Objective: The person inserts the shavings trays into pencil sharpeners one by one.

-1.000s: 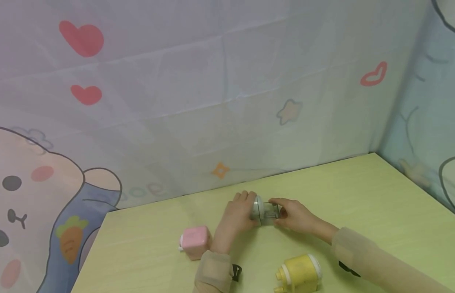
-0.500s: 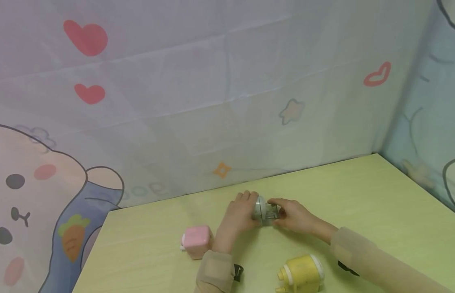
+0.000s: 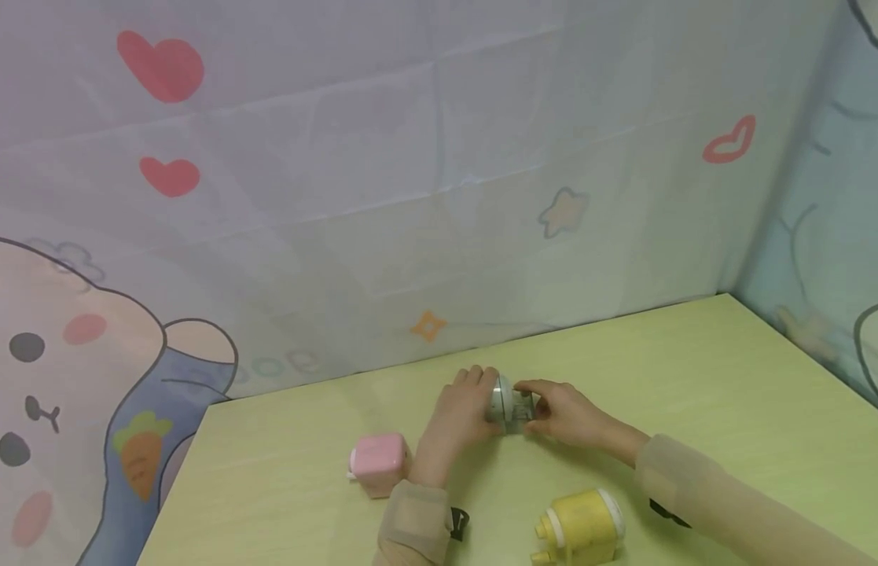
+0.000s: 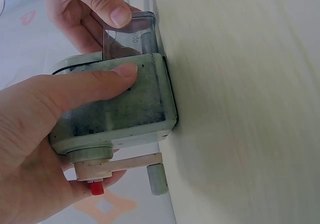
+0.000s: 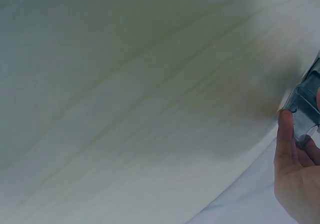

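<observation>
A pale green crank pencil sharpener (image 3: 502, 399) lies on its side at mid-table. My left hand (image 3: 461, 413) grips its body from the left; in the left wrist view the thumb lies along the stained face of the sharpener (image 4: 145, 104). Its crank (image 4: 132, 163) and a small red tip (image 4: 97, 188) stick out at the end away from the drawer. My right hand (image 3: 569, 414) pinches the clear shavings drawer (image 4: 125, 41), which stands partly out of the body. The right wrist view catches this drawer (image 5: 306, 106) at its right edge, with the fingers around it.
A pink sharpener-like box (image 3: 380, 464) stands by my left forearm. Nearer the front sits a yellow crank sharpener (image 3: 585, 527) with white trim. Behind the pale table (image 3: 665, 369) hangs a printed cloth backdrop (image 3: 354, 196).
My right hand has moved slightly left, and the clear drawer sits deeper in the sharpener's body. My left hand keeps its grip. The head view has shifted a little.
</observation>
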`<state>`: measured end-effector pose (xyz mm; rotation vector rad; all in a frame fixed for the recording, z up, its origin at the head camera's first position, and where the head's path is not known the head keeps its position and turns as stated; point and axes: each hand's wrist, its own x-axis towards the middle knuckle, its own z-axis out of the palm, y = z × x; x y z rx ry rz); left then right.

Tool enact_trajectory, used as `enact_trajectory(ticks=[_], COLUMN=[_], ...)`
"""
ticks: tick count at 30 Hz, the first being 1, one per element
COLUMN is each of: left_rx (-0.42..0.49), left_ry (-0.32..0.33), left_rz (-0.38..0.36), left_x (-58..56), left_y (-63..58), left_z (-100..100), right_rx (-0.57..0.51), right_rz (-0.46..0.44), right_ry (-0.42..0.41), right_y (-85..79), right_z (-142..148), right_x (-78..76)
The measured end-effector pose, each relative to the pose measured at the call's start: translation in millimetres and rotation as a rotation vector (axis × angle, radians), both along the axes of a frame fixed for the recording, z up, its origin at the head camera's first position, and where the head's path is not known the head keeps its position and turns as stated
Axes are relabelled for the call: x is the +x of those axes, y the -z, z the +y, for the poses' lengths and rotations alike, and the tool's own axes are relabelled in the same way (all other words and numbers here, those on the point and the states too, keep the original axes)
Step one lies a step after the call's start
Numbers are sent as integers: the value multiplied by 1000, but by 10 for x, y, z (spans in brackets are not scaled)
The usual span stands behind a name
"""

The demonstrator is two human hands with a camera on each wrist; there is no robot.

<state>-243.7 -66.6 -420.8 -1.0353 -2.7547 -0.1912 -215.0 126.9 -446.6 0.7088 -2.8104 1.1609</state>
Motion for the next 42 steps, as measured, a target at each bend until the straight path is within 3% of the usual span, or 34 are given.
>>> enact_trajectory(ticks=[12, 27, 42], left_rx=[-8, -21, 15], left_ry=[1, -6, -4], left_rz=[22, 24, 18], left_x=[-31, -25, -36], left_y=[34, 25, 47], left_z=[4, 10, 5], right_rx=[-19, -42, -102], right_rz=[-27, 15, -12], right_ry=[15, 1, -25], right_y=[34, 59, 70], right_z=[3, -2, -185], right_x=[-14, -47, -113])
